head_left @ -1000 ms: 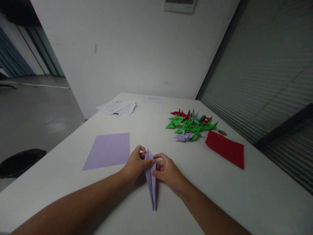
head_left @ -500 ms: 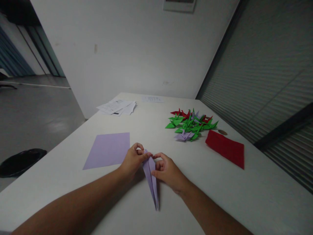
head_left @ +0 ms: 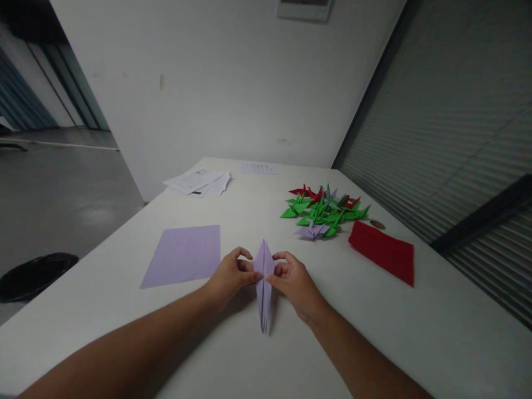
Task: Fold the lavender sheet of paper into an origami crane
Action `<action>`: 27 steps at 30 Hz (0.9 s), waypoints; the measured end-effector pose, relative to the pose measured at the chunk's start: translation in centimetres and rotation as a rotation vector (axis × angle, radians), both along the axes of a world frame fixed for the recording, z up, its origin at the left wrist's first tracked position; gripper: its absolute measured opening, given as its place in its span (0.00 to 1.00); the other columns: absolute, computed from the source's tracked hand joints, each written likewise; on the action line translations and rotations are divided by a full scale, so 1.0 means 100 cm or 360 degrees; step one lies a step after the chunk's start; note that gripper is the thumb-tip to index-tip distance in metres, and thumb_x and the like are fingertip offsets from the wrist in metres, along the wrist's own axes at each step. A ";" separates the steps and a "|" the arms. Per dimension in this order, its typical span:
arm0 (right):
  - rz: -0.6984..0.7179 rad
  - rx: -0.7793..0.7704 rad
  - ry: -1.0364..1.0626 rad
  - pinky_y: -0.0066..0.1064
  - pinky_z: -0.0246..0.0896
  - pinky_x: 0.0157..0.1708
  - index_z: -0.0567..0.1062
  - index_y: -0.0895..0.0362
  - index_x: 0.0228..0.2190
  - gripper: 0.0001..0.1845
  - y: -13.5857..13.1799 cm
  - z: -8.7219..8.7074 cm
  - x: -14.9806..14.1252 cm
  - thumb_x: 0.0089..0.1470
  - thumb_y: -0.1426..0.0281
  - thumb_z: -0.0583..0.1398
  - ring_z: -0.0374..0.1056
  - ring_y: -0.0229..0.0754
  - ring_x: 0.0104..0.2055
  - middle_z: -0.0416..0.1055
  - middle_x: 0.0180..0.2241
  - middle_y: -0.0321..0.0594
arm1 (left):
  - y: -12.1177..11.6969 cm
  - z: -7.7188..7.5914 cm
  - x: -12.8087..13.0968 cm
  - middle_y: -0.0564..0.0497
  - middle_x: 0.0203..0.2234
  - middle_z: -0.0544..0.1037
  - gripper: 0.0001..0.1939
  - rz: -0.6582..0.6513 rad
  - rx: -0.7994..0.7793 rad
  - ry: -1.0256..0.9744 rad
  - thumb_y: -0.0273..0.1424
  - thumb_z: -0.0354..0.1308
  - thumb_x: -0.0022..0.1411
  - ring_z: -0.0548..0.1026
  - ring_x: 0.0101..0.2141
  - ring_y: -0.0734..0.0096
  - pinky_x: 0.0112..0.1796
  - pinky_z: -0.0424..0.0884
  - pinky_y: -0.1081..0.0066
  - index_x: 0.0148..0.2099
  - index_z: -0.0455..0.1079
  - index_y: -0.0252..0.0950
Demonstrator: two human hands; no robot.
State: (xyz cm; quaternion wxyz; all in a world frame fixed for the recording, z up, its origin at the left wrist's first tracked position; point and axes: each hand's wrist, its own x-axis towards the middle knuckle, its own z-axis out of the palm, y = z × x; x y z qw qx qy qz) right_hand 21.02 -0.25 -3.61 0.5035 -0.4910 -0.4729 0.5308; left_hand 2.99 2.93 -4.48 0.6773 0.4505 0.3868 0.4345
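Between my hands is a purple folded origami paper [head_left: 264, 293], a long narrow diamond with a slit down its middle and its split tips pointing toward me. My left hand [head_left: 235, 274] pinches its left edge, thumb on the front face. On the right edge my right hand [head_left: 293, 280] pinches it too, its thumb also on the front near the slit. The fingertips behind the paper are partly hidden. Left of my left hand lies a flat purple paper sheet [head_left: 185, 254] on the white table.
Folded green, red and purple paper cranes [head_left: 322, 210] are heaped at the back right. Beside them are a red cloth-like piece [head_left: 384, 250] and a small round brownish disc [head_left: 377, 224]. Printed sheets [head_left: 199, 182] lie at the far left. A black bin [head_left: 37, 277] stands beyond the table's left edge.
The folded paper has turned upright and its upper tip now shows above my fingers. My left hand has slid from the top tip down to the left edge.
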 end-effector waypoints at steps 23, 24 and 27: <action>0.0024 0.0003 0.0147 0.26 0.57 0.28 0.71 0.55 0.37 0.24 0.001 -0.003 0.001 0.40 0.68 0.74 0.65 0.35 0.25 0.70 0.23 0.27 | -0.002 -0.001 0.004 0.60 0.18 0.73 0.31 0.0040 0.0031 -0.0054 0.35 0.80 0.40 0.70 0.20 0.77 0.27 0.66 0.75 0.35 0.58 0.39; 0.0036 -0.0001 0.0158 0.27 0.59 0.29 0.71 0.55 0.37 0.23 0.001 -0.003 0.001 0.39 0.67 0.74 0.67 0.36 0.26 0.71 0.24 0.28 | -0.002 -0.002 0.004 0.60 0.18 0.73 0.31 0.0040 0.0027 -0.0059 0.35 0.80 0.40 0.70 0.20 0.77 0.27 0.66 0.75 0.35 0.59 0.39; 0.0059 -0.0016 0.0160 0.29 0.63 0.32 0.73 0.56 0.34 0.24 0.002 -0.003 0.001 0.38 0.66 0.76 0.70 0.38 0.29 0.75 0.27 0.33 | 0.000 -0.003 0.004 0.60 0.18 0.73 0.32 0.0043 0.0027 -0.0073 0.36 0.80 0.39 0.70 0.20 0.77 0.27 0.66 0.75 0.35 0.59 0.39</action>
